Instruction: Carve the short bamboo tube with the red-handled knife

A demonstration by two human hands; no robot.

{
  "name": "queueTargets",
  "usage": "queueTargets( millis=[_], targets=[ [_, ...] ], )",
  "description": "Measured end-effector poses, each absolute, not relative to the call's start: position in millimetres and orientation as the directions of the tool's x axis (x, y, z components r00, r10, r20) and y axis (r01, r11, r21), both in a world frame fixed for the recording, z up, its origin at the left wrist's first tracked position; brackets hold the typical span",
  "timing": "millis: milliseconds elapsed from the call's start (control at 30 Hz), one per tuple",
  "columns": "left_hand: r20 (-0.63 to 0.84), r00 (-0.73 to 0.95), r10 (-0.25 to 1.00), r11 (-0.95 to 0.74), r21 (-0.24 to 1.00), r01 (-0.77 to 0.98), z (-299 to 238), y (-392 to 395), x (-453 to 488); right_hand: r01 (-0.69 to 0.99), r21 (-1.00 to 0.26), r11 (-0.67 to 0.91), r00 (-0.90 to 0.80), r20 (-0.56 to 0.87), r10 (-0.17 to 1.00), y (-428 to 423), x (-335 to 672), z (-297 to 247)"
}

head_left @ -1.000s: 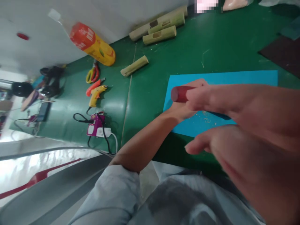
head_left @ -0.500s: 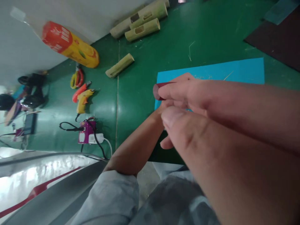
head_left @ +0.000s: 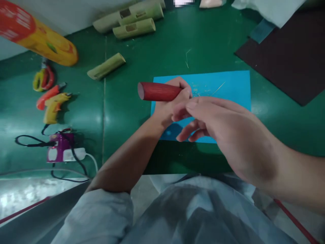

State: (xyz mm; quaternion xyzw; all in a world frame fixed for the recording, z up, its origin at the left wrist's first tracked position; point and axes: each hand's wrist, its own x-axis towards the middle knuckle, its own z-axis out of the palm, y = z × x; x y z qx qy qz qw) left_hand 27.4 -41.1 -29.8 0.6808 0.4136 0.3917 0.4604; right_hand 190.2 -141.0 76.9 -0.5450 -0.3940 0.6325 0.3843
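Note:
My left hand (head_left: 175,96) is closed around a thick, round red wooden handle (head_left: 159,92), whose flat end points left. The other end is hidden by my fingers, so I cannot tell what tool it belongs to. That hand is over a blue sheet (head_left: 233,91) on the table, with fine pale shavings (head_left: 199,89) scattered beside it. Nearer to me and to the right, my right hand (head_left: 215,118) hovers with its fingers bent and apart, holding nothing visible. Its thumb and index finger overlap my left hand in the view; whether they touch is unclear.
Cut bamboo tubes (head_left: 134,28) lie at the back, with a shorter bamboo piece (head_left: 106,66) in front. Left are an orange drink bottle (head_left: 48,42), scissors (head_left: 43,78), a yellow glue gun (head_left: 54,107) and a purple power adapter (head_left: 61,145) with cables. A dark sheet (head_left: 286,61) lies right.
My right hand has drawn back from close to the camera, uncovering the red handle and my left hand. The view has shifted right, so the table things appear further left.

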Motion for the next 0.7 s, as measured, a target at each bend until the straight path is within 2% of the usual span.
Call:
queueTargets(
  millis=[33,100,333,400,567,667,700],
  targets=[
    [0.165,0.357,0.919,-0.240,0.955,0.177,-30,-42,30,-0.149,-0.871,-0.469,-0.133,-0.452,0.882,-142,190,77],
    [0.189,0.362,0.913,-0.255,0.956,0.143,-31,-42,33,-0.285,-0.807,-0.517,-0.108,-0.509,0.854,-140,193,72],
    [0.211,0.336,0.918,-0.270,0.953,0.140,-39,-40,29,-0.304,-0.866,-0.397,0.004,-0.418,0.908,-112,210,32],
    [0.203,0.323,0.924,-0.267,0.949,0.166,-39,-40,29,-0.311,-0.903,-0.297,0.077,-0.335,0.939,-103,213,25],
    [0.179,0.298,0.938,-0.243,0.950,0.195,-36,-41,29,-0.025,-0.995,-0.096,0.192,-0.099,0.976,-84,225,14],
    [0.180,0.305,0.935,-0.245,0.951,0.191,-35,-41,30,0.223,-0.974,-0.048,0.176,-0.008,0.984,-76,234,5],
    [0.187,0.310,0.932,-0.253,0.949,0.189,-34,-42,30,0.338,-0.941,-0.037,0.119,0.004,0.993,-75,237,1]
  ],
)
